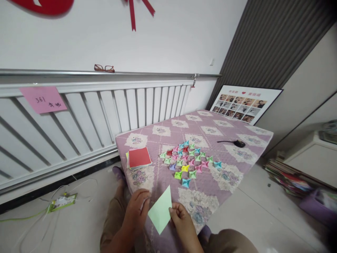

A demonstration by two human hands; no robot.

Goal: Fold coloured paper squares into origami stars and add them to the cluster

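Observation:
A light green sheet of paper (161, 211) is held near the front edge of the cloth-covered table, tilted like a diamond. My right hand (181, 219) pinches its right edge between thumb and fingers. Just left of the sheet is my left hand (138, 207), its fingers apart and bent, with nothing visible in it. Beyond the hands, several small folded paper pieces (185, 168) in green, pink, blue, red and yellow lie in rows. A stack of square paper with a red sheet (139, 157) on top sits at the table's left.
The table (163, 121) has a purple floral cloth. A black object with a cord (239, 143) lies at its right, and a photo board (244, 103) stands at the far end. A radiator (147, 102) runs along the wall. A power strip (62, 202) is on the floor.

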